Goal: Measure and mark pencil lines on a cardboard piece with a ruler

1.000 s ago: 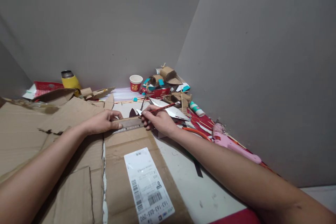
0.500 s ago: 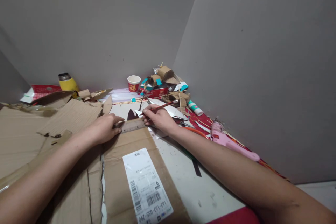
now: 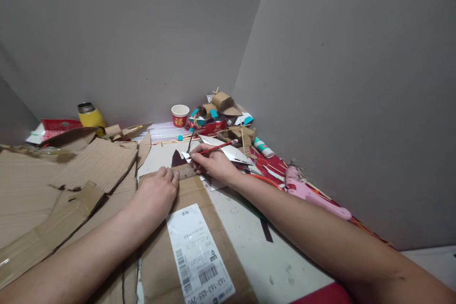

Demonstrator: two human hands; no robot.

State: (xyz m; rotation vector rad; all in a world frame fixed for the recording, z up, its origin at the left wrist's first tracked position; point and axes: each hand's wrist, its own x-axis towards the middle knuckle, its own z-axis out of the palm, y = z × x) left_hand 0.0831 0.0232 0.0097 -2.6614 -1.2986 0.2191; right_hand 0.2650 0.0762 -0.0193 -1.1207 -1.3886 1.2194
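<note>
Your path stays open over the bare white tabletop (image 3: 249, 228); torn cardboard sheets (image 3: 89, 161) crowd the left, craft clutter (image 3: 228, 118) blocks the corner.

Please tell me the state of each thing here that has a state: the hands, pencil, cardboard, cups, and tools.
Left hand: flat, pressing the cardboard sheet.
Right hand: shut on the red pencil, tip at the sheet's far edge.
Cardboard sheet: lying flat, shipping label facing up.
Paper cup: upright.
Yellow flask: upright.
Pink glue gun: lying down, untouched.
</note>
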